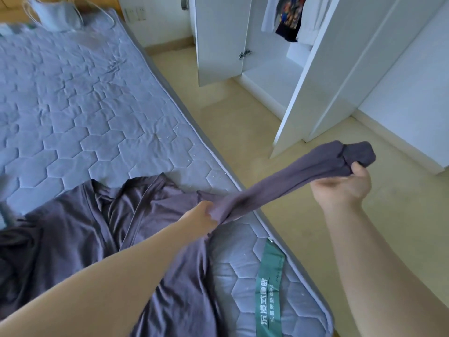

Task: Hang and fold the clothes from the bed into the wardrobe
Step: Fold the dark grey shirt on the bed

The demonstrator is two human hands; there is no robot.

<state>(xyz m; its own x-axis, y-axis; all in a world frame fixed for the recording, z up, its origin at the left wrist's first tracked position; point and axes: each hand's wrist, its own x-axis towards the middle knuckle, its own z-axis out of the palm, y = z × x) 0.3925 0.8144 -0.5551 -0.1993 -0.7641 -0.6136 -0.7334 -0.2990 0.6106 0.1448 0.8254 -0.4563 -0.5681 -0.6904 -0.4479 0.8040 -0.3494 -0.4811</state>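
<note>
Open floor (243, 122) between mattress (73, 105) and wardrobe (267, 76), wide enough for an arm to pass. Two white doors (220, 40) swung out into that gap, the nearer one (308, 76) jutting furthest toward the mattress, with the lower compartment open between them and hung clothes (289, 18) filling the top. Stretched sleeve (279, 183) spanning from mattress edge out over the floor; shirt (85, 227) covering the near mattress, bag (58, 15) at the far end.

Garment (73, 229) on mattress (73, 105), open wardrobe (279, 76) to its right.
</note>
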